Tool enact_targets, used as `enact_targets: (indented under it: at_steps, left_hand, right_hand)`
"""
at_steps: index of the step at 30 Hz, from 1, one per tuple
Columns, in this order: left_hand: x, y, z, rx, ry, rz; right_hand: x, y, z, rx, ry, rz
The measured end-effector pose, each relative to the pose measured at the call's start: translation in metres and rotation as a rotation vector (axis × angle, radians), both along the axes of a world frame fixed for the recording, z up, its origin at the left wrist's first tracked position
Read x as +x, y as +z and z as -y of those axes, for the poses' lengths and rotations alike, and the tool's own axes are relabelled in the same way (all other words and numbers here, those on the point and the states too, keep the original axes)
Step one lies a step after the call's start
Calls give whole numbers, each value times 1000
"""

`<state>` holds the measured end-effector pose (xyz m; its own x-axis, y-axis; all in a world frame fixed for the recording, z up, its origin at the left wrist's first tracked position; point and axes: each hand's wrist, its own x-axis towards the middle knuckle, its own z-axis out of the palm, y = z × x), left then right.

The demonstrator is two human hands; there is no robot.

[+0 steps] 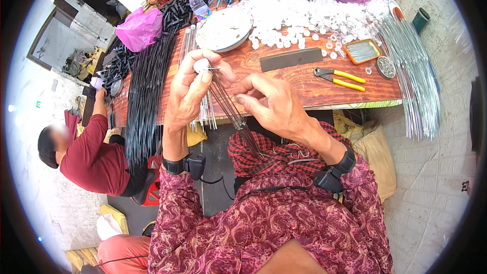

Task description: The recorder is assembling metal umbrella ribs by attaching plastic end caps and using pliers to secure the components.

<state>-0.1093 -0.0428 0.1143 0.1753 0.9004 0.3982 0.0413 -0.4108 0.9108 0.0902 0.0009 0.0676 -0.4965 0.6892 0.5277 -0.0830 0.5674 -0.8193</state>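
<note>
Umbrella-like frame of thin dark rods point(227, 94) hangs over the lap, its white round cap point(201, 65) gripped between the thumb and fingers of the left hand point(190, 85). From that grip the rods run toward five o'clock, their long axis slanting from eleven to five, the far ends down by a red-and-black checked cloth point(317, 142). The left hand is the nearer, closed on the cap; the right hand point(274, 102) waits at four o'clock from it, fingers curled, thumb and forefinger almost together just beside the rods. Whether they pinch anything small cannot be told. The left fingers partly mask the spot where rods meet cap, while the gap between the rods and the right fingertips looks unobstructed.

Across the reddish wooden table point(304, 94), a dark flat bar point(290, 60) lies at one o'clock from the right hand and yellow-handled cutting pliers point(347, 79) at two, short of an orange-rimmed tray point(369, 59). A white basin point(231, 47) sits at one o'clock from the left hand, beside heaped clear plastic pieces point(304, 18). Black rods point(144, 94) drape the edge at nine o'clock, silver rods point(411, 78) at three; a co-worker in maroon point(96, 160) sits at eight.
</note>
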Motion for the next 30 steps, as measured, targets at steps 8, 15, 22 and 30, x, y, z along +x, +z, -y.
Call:
enact_targets:
  at_steps: [8,15,22,30]
  left_hand:
    - [12,3,0,0,80,65]
    - [2,6,3,14,45,-104]
    - [-3,1,-5,5,25,-106]
    - [-8,-1,-12,33,-4,-156]
  right_hand:
    - [-21,5,1,-17,-90,-126]
    - [-21,7,7,96,-169,-48]
    - [-17,-2,0,67,-98,-25]
    - [4,-34,-14,-160,288,254]
